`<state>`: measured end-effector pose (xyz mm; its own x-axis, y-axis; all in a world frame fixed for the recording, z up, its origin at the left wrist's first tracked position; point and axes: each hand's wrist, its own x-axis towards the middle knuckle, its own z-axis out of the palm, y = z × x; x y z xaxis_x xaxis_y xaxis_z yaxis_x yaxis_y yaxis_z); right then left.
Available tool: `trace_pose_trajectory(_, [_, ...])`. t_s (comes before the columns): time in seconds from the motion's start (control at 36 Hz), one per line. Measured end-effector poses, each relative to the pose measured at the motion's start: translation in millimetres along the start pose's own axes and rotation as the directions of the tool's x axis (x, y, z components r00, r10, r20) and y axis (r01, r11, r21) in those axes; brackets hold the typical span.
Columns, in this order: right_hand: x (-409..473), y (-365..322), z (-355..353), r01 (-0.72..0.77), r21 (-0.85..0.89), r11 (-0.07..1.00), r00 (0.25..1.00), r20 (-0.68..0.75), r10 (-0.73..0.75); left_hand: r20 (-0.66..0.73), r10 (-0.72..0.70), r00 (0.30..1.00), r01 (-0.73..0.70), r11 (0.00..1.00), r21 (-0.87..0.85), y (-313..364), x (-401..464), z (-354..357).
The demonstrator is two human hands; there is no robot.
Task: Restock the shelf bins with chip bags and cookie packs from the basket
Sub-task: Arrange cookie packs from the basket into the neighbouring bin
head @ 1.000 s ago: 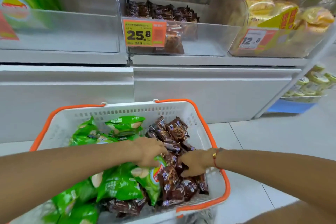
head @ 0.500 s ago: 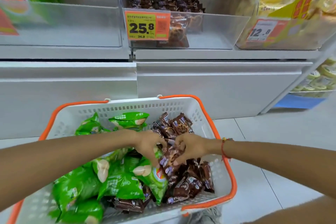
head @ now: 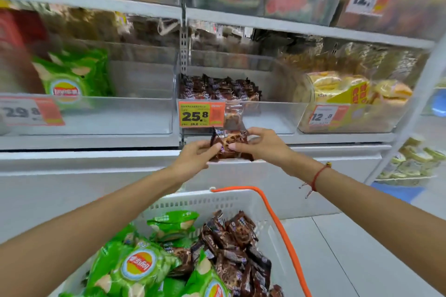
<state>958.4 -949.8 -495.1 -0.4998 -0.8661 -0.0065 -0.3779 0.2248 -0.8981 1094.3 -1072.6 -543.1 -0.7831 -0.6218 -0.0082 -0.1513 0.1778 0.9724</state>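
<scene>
Before the clear shelf bin [head: 241, 113]; left hand [head: 193, 158] and right hand [head: 263, 144], arms outstretched, pinch brown cookie packs [head: 229, 143].

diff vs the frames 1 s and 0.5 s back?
Both hands rose out of the white plastic basket toward the clear shelf bin. Left hand and right hand now hold brown cookie packs together below its front. Green chip bags stay in the basket.

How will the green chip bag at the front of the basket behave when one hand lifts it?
The chip bag looks puffed, so probably light for its size. Its glossy film may slip in the fingers. Squeezing hard would likely crush the chips.
</scene>
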Motion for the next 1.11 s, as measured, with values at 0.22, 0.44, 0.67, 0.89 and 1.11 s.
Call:
trace_pose_trajectory(0.22, [26, -39, -16, 0.105, -0.001, 0.994, 0.994, -0.031, -0.105, -0.084, 0.180, 0.980, -0.175, 0.983, 0.062, 40, 12, -28])
trace_pose_trajectory(0.44, [46, -54, -17, 0.166, 0.046, 0.985, 0.986, -0.016, -0.165, -0.256, 0.251, 0.934, -0.149, 0.921, 0.360, 59, 26, -41])
trace_pose_trajectory(0.67, [72, -65, -25, 0.314, 0.008, 0.949, 0.948, -0.067, -0.313, -0.360, 0.448, 0.818, -0.206, 0.813, 0.545, 77, 38, -52])
trace_pose_trajectory(0.89, [115, -57, -78, 0.224, -0.302, 0.927, 0.908, -0.282, -0.311, -0.477, 0.492, 0.728, -0.145, 0.791, 0.595, 66, 50, -67])
trace_pose_trajectory(1.11, [158, -33, -127, -0.003, -0.811, 0.586, 0.982, -0.112, -0.151, -0.426, 0.471, 0.773, -0.115, 0.764, 0.635, 55, 73, -70])
